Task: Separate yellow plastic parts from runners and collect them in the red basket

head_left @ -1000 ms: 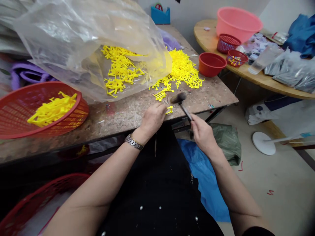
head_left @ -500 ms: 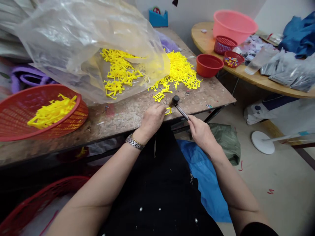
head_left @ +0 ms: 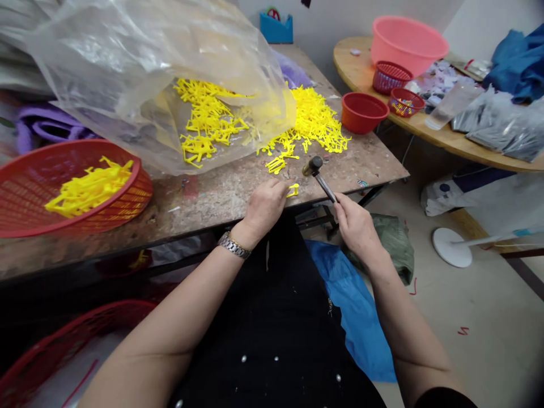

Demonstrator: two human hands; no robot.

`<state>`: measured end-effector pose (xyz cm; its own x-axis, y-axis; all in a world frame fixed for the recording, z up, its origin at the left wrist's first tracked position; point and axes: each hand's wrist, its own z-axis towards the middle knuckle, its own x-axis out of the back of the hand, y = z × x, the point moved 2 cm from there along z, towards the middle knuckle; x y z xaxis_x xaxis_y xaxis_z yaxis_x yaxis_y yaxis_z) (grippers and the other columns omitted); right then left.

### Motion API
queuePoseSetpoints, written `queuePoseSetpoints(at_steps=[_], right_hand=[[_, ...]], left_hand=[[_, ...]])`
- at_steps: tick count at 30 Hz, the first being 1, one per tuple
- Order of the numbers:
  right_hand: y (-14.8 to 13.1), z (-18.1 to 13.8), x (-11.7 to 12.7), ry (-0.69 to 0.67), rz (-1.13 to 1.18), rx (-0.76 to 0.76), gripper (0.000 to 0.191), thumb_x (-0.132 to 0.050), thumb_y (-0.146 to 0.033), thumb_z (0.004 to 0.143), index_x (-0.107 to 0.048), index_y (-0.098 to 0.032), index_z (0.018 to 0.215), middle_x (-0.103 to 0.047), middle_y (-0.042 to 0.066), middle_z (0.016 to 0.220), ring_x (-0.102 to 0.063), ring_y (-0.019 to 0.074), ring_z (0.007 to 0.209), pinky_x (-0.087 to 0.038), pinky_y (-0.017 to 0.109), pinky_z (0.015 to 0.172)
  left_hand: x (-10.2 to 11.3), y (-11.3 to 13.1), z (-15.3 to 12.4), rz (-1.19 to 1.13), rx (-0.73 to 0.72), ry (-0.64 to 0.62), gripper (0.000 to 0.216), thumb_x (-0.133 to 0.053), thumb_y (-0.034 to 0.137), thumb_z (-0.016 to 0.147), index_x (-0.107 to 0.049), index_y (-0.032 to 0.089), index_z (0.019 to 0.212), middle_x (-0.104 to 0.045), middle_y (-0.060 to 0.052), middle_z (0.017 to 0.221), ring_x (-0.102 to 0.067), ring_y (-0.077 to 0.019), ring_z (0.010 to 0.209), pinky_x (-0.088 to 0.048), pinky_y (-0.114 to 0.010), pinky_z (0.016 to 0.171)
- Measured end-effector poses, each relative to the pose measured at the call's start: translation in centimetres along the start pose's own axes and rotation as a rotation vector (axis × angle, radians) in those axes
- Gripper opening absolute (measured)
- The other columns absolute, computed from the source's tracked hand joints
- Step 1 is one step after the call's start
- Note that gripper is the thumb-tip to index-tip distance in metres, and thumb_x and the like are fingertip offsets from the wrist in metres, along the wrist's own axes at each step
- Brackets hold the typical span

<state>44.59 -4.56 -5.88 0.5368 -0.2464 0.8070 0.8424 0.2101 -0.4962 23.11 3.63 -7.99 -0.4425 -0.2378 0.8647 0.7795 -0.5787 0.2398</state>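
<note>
My left hand (head_left: pixel 263 205) rests at the table's front edge, its fingers pinched on a small yellow plastic piece (head_left: pixel 292 190) that lies on the worn tabletop (head_left: pixel 221 195). My right hand (head_left: pixel 355 224) is closed round the thin handle of a small hammer (head_left: pixel 317 173). The hammer's dark head hangs just above the table, a little right of the yellow piece. A heap of the same yellow pieces (head_left: pixel 312 119) lies farther back, partly under a large clear plastic bag (head_left: pixel 148 73).
A red mesh basket (head_left: pixel 123 204) with yellow pieces stands at the left. A red bowl (head_left: pixel 362 111) sits at the table's far right corner. A second wooden table (head_left: pixel 425 127) holds a pink basin (head_left: pixel 408 42) and small baskets. Blue cloth (head_left: pixel 357 311) lies by my lap.
The hammer head came down beside the yellow piece, then lifted and shifted slightly right. My left hand has stayed on the piece.
</note>
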Motion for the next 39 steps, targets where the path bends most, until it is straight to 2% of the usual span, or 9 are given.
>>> queuePoseSetpoints(at_steps=[4, 11, 19, 24, 28, 31, 33, 35, 39], right_hand=[[1.6, 1.1, 0.0, 0.101, -0.164, -0.018, 0.038, -0.04, -0.03, 0.102, -0.064, -0.02, 0.131, -0.073, 0.011, 0.119, -0.068, 0.0264, 0.105, -0.053, 0.036, 0.085], [4.8, 4.0, -0.5, 0.057, -0.527, -0.154, 0.035, -0.045, -0.031, 0.101, -0.067, -0.02, 0.127, -0.072, 0.013, 0.111, -0.067, 0.0265, 0.09, -0.044, 0.033, 0.067], [5.9, 5.6, -0.3, 0.08, -0.567, -0.138, 0.028, -0.05, -0.03, 0.099, -0.07, -0.021, 0.116, -0.069, 0.013, 0.105, -0.061, 0.0263, 0.091, -0.041, 0.034, 0.068], [5.8, 6.3, -0.4, 0.076, -0.551, -0.163, 0.028, -0.053, -0.028, 0.096, -0.072, -0.02, 0.117, -0.068, 0.016, 0.11, -0.057, 0.0327, 0.104, -0.044, 0.041, 0.078], [4.0, 6.1, -0.4, 0.145, -0.433, -0.12, 0.031, -0.053, -0.027, 0.096, -0.071, -0.02, 0.12, -0.068, 0.016, 0.112, -0.058, 0.0333, 0.109, -0.046, 0.045, 0.086], [1.3, 5.5, -0.8, 0.181, -0.162, -0.003, 0.031, -0.05, -0.03, 0.098, -0.07, -0.019, 0.12, -0.071, 0.013, 0.111, -0.062, 0.0289, 0.107, -0.048, 0.043, 0.093], [-0.7, 4.9, -1.5, 0.131, 0.111, 0.072, 0.031, -0.051, -0.035, 0.099, -0.07, -0.019, 0.117, -0.072, 0.011, 0.11, -0.066, 0.0243, 0.103, -0.051, 0.039, 0.092], [-2.5, 4.4, -2.3, 0.045, 0.321, 0.062, 0.031, -0.054, -0.04, 0.097, -0.07, -0.02, 0.115, -0.074, 0.009, 0.109, -0.068, 0.0221, 0.098, -0.054, 0.034, 0.085], [-4.7, 3.8, -3.7, -0.053, 0.507, 0.047, 0.023, -0.057, -0.038, 0.095, -0.072, -0.021, 0.098, -0.075, 0.003, 0.093, -0.068, 0.0181, 0.086, -0.052, 0.029, 0.078]], left_hand=[[-0.1, -0.3, 0.1, -0.088, 0.049, 0.013, 0.024, -0.046, 0.021, 0.1, -0.068, 0.016, 0.091, -0.068, -0.011, 0.091, -0.062, -0.0234, 0.087, -0.049, -0.034, 0.079], [0.3, -1.1, 0.4, -0.312, 0.148, 0.09, 0.017, -0.052, 0.02, 0.095, -0.068, 0.019, 0.088, -0.073, -0.008, 0.094, -0.065, -0.0219, 0.093, -0.05, -0.034, 0.087], [1.5, -1.0, 0.2, -0.605, 0.345, 0.071, 0.021, -0.053, 0.028, 0.093, -0.066, 0.019, 0.078, -0.063, 0.001, 0.065, -0.059, -0.0148, 0.065, -0.044, -0.026, 0.063], [1.7, -0.9, -0.1, -0.815, 0.441, 0.051, 0.02, -0.053, 0.027, 0.092, -0.063, 0.02, 0.077, -0.063, 0.002, 0.065, -0.053, -0.0103, 0.052, -0.042, -0.023, 0.053], [2.1, -0.9, -0.4, -0.894, 0.459, 0.058, 0.02, -0.055, 0.028, 0.091, -0.062, 0.019, 0.076, -0.063, 0.001, 0.065, -0.052, -0.0091, 0.05, -0.042, -0.021, 0.05], [2.5, -0.6, -0.7, -0.898, 0.449, 0.053, 0.021, -0.055, 0.029, 0.092, -0.062, 0.019, 0.075, -0.063, 0.001, 0.066, -0.052, -0.0085, 0.05, -0.042, -0.021, 0.05], [2.7, -0.3, -1.0, -0.886, 0.447, 0.047, 0.02, -0.056, 0.029, 0.093, -0.063, 0.019, 0.076, -0.063, 0.002, 0.066, -0.052, -0.0086, 0.051, -0.043, -0.021, 0.052], [2.9, 0.0, -1.2, -0.868, 0.427, 0.039, 0.02, -0.055, 0.029, 0.094, -0.063, 0.02, 0.078, -0.063, 0.002, 0.066, -0.053, -0.0093, 0.053, -0.044, -0.022, 0.053], [3.4, 0.5, -1.7, -0.791, 0.316, 0.033, 0.018, -0.052, 0.026, 0.096, -0.064, 0.02, 0.084, -0.065, 0.001, 0.071, -0.058, -0.0113, 0.06, -0.046, -0.023, 0.059]])
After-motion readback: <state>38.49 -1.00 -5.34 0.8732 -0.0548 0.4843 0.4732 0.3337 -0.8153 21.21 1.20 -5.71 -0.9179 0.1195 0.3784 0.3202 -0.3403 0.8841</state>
